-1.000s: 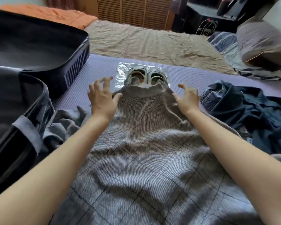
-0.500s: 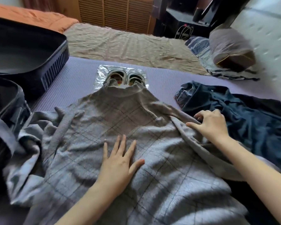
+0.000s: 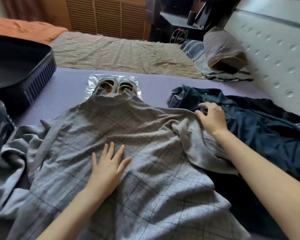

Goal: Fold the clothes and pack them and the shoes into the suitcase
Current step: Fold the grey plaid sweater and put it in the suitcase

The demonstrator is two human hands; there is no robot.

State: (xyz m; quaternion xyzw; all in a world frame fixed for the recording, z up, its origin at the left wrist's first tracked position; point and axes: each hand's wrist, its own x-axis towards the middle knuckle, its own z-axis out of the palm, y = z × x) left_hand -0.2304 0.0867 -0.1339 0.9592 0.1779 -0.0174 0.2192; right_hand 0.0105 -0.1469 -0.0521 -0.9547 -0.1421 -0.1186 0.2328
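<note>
Folding grey sweater [image 3: 145,130]: left hand [image 3: 109,164] flat on its centre; right hand [image 3: 212,118] at its right shoulder, grip unclear. Next: sleeve inward.

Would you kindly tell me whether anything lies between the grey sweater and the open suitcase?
Nothing visible does. Only bare purple mat separates the grey sweater from the suitcase at left. The bagged shoes lie beyond the collar, off that path.
</note>
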